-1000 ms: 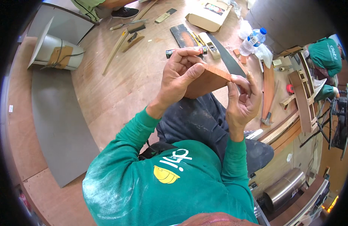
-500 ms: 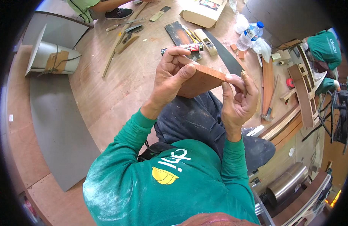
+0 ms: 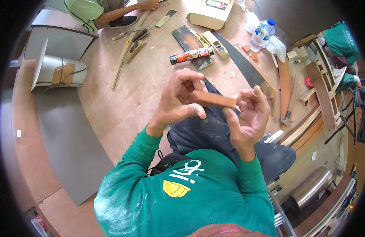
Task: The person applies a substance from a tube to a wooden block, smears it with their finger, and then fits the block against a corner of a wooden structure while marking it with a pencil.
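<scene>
A small reddish-brown wooden block (image 3: pixel 213 99) is held up over my lap, its narrow edge turned toward me. The fingers of my left hand (image 3: pixel 176 98) curl round the block's left end, while that thumb stands slightly off below it. At the other end, my right hand (image 3: pixel 250 118) pinches the block between thumb and fingers. A wrapping covers one fingertip of that hand. Just beyond the block lies a cartridge tube (image 3: pixel 191 55) with a black and red label, resting across a dark flat slab (image 3: pixel 184 36).
A handsaw (image 3: pixel 242 59), wooden hand plane (image 3: pixel 135 51), water bottle (image 3: pixel 263 34) and open carton (image 3: pixel 208 19) lie ahead. On the right are a hammer (image 3: pixel 286 119), red tape measure (image 3: pixel 309 82) and slatted wooden frame (image 3: pixel 322 94). Another person's hand (image 3: pixel 150 4) works at far left.
The block has come lower and tipped, so its broad face no longer shows and its edge faces me. My left thumb has moved off its top edge. The cartridge tube is now uncovered.
</scene>
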Demonstrator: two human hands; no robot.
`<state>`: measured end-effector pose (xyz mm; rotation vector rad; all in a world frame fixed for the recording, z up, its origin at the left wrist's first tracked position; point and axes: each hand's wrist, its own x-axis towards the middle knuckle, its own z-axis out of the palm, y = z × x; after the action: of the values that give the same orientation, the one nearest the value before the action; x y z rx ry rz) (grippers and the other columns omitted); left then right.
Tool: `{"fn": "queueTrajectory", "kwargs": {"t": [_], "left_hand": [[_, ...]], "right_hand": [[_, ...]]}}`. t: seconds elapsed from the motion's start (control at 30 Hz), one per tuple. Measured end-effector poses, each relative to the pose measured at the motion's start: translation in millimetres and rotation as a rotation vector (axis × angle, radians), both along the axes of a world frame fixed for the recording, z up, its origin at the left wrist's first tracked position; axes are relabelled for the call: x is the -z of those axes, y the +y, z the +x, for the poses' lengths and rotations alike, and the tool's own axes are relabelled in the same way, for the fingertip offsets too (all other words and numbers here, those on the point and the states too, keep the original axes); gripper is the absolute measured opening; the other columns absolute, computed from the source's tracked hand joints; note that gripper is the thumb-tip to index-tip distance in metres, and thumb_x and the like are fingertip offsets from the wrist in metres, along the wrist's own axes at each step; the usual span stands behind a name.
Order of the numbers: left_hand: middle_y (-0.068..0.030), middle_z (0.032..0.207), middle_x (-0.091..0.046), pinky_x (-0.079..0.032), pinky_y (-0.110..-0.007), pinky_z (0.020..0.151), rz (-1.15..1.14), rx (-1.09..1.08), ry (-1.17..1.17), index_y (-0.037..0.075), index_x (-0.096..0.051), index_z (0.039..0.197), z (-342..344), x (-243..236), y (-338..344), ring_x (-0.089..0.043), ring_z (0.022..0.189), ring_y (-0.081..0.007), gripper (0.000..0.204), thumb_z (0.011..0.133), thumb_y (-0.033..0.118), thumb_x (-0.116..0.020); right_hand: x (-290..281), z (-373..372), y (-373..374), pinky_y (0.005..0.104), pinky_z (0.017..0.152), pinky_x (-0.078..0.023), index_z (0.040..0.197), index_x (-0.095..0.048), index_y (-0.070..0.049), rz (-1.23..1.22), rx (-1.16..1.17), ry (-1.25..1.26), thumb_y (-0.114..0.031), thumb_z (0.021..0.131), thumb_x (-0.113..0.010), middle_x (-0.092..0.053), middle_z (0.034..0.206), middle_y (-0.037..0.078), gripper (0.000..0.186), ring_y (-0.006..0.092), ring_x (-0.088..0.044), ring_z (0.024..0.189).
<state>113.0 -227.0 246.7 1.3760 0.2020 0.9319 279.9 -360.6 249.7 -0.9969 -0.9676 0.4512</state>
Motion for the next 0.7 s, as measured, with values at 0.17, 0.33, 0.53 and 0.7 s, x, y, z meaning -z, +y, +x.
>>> {"fn": "queueTrajectory", "kwargs": {"t": [0.17,0.33,0.53,0.7], "left_hand": [[-0.0116,0.119,-0.057,-0.051,-0.04,0.103,0.263,-0.279,0.165,0.003,-0.057,0.137,-25.4,12.6,-22.1,-0.06,0.118,-0.0245,0.075,0.092,0.062,-0.07],[-0.0135,0.128,-0.058,-0.043,-0.051,0.115,-0.009,-0.409,0.231,0.005,-0.056,0.141,-33.3,22.2,-60.9,-0.056,0.126,-0.0276,0.113,0.082,0.1,-0.035],[-0.0121,0.129,-0.059,-0.054,-0.044,0.105,-0.323,-0.295,0.154,0.009,-0.047,0.148,-48.7,20.1,-68.8,-0.059,0.123,-0.0231,0.111,0.073,0.087,-0.071],[-0.0178,0.135,-0.061,-0.057,-0.044,0.105,-0.392,-0.258,0.177,0.008,-0.046,0.15,-44.4,4.5,-67.0,-0.064,0.127,-0.0311,0.085,0.093,0.065,-0.072]], "right_hand": [[-7.6,-22.6,-27.4,0.0366,0.098,-0.059,0.156,-0.039,0.001,-0.008,-0.222,0.026,0.009,0.083,-0.083,-0.056,0.13,0.016,0.086,0.0222,-0.066,0.111],[-15.2,-43.4,-25.1,0.034,0.097,-0.06,0.154,-0.044,0.001,-0.097,-0.398,0.088,0.008,0.081,-0.083,-0.055,0.13,0.015,0.084,0.022,-0.065,0.113],[-25.2,-29.6,2.2,0.0331,0.097,-0.053,0.153,-0.047,0.0,-0.199,-0.75,0.224,0.003,0.086,-0.067,-0.058,0.128,0.016,0.07,0.0223,-0.064,0.111],[-30.0,-29.0,24.0,0.0384,0.09,-0.05,0.137,-0.06,-0.002,-0.179,-0.819,0.059,-0.004,0.086,-0.06,-0.058,0.119,0.018,0.05,0.03,-0.058,0.102]]}}
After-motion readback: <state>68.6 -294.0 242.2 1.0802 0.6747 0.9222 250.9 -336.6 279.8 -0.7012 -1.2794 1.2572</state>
